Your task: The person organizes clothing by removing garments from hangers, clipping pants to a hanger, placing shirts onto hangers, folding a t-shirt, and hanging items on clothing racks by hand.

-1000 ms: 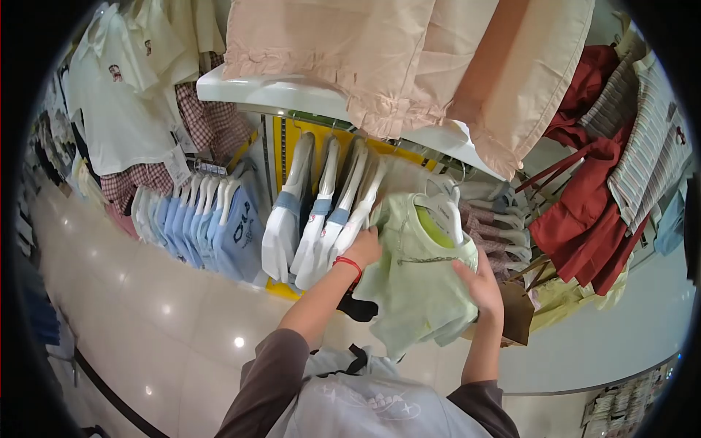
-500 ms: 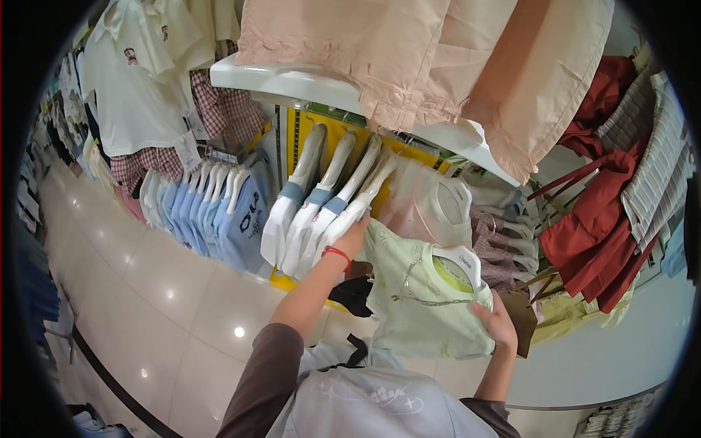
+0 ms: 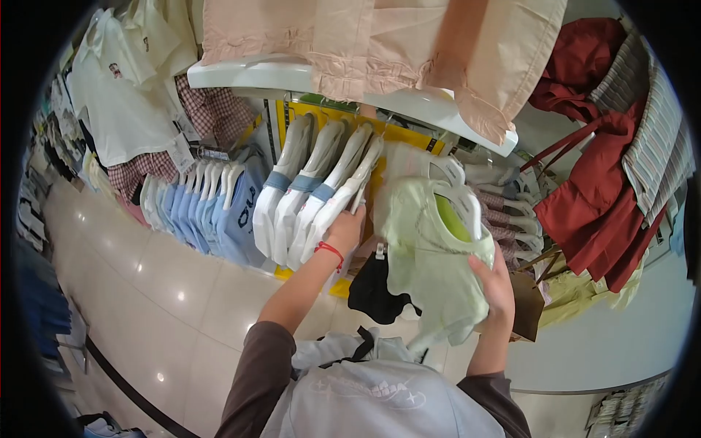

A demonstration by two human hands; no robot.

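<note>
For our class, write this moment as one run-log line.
left hand: at white garments, grip unclear | right hand: holding pale green top | white hanger: in the top's neckline

1. I'm not seeing most fingers of the right hand; they're hiding behind the pale green top.
2. I'm not making out what the fingertips of the left hand are touching beside the white garments.
3. The far edge is cutting off the peach garments.
4. Blue clothes at left are fading into darkness.
5. The white tag's print is proving too small.
</note>
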